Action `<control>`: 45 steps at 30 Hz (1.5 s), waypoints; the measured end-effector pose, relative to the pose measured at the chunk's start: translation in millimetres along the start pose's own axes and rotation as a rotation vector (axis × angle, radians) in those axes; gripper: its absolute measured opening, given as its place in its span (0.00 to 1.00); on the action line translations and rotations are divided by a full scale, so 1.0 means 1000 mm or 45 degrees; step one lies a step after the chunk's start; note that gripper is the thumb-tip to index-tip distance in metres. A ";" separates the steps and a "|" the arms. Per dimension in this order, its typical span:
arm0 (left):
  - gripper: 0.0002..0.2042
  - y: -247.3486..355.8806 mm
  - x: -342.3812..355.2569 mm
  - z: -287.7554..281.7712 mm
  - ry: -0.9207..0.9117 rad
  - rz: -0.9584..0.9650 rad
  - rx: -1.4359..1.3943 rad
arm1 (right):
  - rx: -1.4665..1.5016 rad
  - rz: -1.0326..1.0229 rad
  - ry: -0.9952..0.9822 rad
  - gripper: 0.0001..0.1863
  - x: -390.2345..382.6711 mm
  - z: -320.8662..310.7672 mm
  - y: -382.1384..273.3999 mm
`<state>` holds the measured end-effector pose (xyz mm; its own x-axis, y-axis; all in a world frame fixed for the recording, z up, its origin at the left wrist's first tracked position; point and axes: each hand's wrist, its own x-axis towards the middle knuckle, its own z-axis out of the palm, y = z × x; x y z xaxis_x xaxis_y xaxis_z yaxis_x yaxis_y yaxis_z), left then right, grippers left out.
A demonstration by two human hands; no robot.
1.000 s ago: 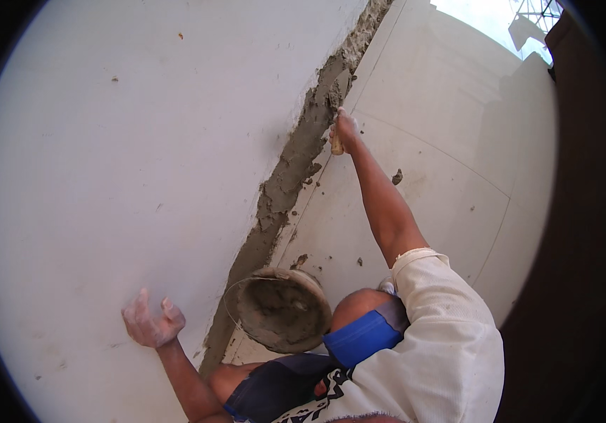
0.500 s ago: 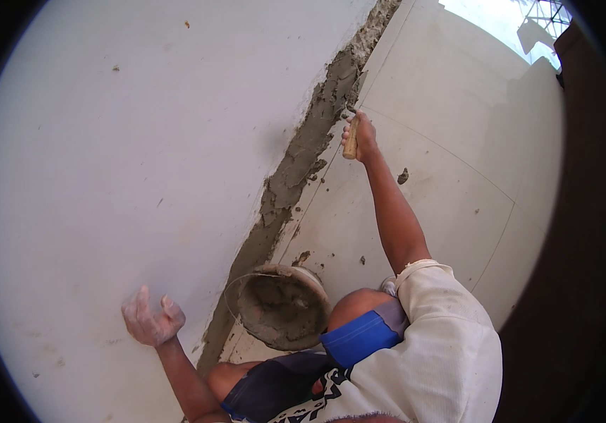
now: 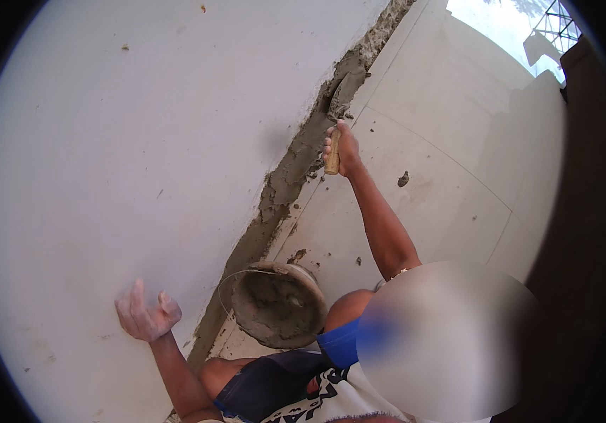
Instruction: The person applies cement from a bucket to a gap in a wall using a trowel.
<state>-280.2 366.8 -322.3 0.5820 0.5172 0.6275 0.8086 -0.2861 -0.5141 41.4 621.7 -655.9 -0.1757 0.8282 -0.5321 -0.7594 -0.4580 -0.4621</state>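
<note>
My right hand (image 3: 347, 149) is wrapped round the wooden handle of a trowel (image 3: 332, 161). The trowel's mortar-coated blade lies against the strip of wet grey mortar (image 3: 287, 173) that runs along the joint between the white wall and the tiled floor. Empty, with dusty fingers apart and loosely bent, my left hand (image 3: 146, 315) is by the wall (image 3: 141, 176); whether it touches the surface I cannot tell. Beside my knee stands a round bucket (image 3: 315, 285) with a thin wire handle and grey mortar inside.
Pale floor tiles (image 3: 444, 190) spread to the right, with scattered mortar crumbs and one larger lump (image 3: 403, 179). Beyond the mortar, a rough, broken stretch of the joint (image 3: 387, 25) continues at the top. A dark brown surface (image 3: 581, 183) bounds the right side.
My right hand has drawn back toward me and slightly left with the trowel, whose blade now shows along the mortar. My left hand has barely shifted.
</note>
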 end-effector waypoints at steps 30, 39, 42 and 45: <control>0.14 0.000 0.005 -0.003 -0.015 -0.014 -0.054 | 0.316 0.181 -0.397 0.22 -0.036 -0.012 0.041; 0.14 -0.001 0.003 -0.003 -0.005 -0.021 -0.053 | 0.411 0.192 -0.788 0.25 -0.074 -0.002 0.037; 0.14 -0.001 0.004 -0.002 0.014 0.010 -0.053 | 0.506 0.223 -0.932 0.26 -0.080 -0.022 0.028; 0.14 -0.002 0.005 -0.002 0.016 0.016 -0.045 | 0.564 0.277 -0.826 0.25 -0.089 -0.043 0.040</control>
<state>-278.7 368.8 -317.0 0.5927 0.5032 0.6288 0.8038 -0.3208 -0.5009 53.4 516.3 -657.5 -0.5727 0.8197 0.0023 -0.8197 -0.5727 0.0000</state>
